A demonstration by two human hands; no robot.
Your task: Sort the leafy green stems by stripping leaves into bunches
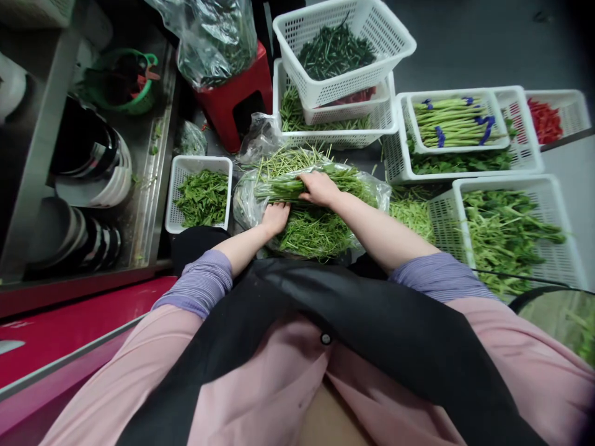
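A bunch of long green leafy stems (283, 188) lies across an opened clear plastic bag (247, 201) in front of me. My right hand (320, 188) reaches over the bunch from the right, fingers curled and closed around it. Just below and to the left, my left hand (276, 218) is closed at the bunch's near side, its fingertips partly hidden among the stems. Nearer to me is a heap of thin, finely leaved greens (316, 234). Pale cut stems (292, 162) are piled on the far side of the bag.
A white basket of cut greens (203, 197) stands left. Stacked baskets (344, 90) with green chillies are beyond, beside a red stool (237, 96). Right are baskets of asparagus (455, 122) and leafy stalks (502, 229). A metal shelf (151, 186) with dishes borders the left.
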